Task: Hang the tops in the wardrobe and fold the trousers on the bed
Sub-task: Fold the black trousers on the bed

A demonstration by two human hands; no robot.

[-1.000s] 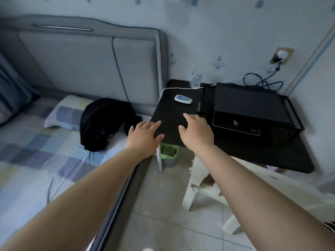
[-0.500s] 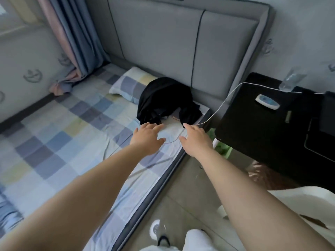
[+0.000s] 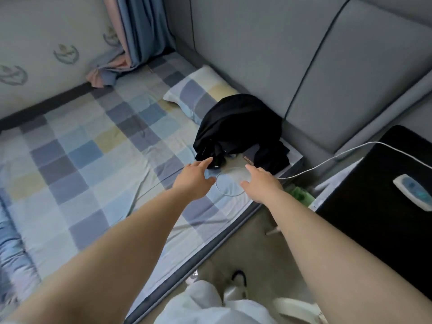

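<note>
Clothing first: your black garment heap (image 3: pixel 236 127) sits crumpled on the checked bed sheet (image 3: pixel 77 164), bunched up against the grey padded headboard (image 3: pixel 268 47), half over the checked pillow (image 3: pixel 196 92). It is dark, soft, folded over itself, with loose flaps spilling out at the near side; whether it is a top or trousers you cannot tell from here.

Your left hand (image 3: pixel 195 177) is stretched forward, fingers straight and slightly spread, forefinger tip right at the heap's near edge, holding nothing. Your right hand (image 3: pixel 260 181) reaches alongside it, fingers relaxed and spread, also holding nothing, just short of the heap's right flap.

Around it: a white cable (image 3: pixel 311 168) runs off the black side table (image 3: pixel 378 197) and loops on the sheet right between your two hands, close in front of the heap. A flat thing with a dark edge (image 3: pixel 249 157) pokes out from under the cloth; what it is you cannot tell. On the table lies a small white-and-blue remote (image 3: pixel 413 191). Something green (image 3: pixel 301 195) shows in the gap between bed and table. Curtains (image 3: pixel 138 31) hang in the far corner, their hems resting on the bed. A blue bundle of fabric (image 3: pixel 11 253) lies at the left edge of view.

Heap's long axis runs roughly from the pillow towards the bed's near corner by the table, its loose ends pointing down towards your hands.
</note>
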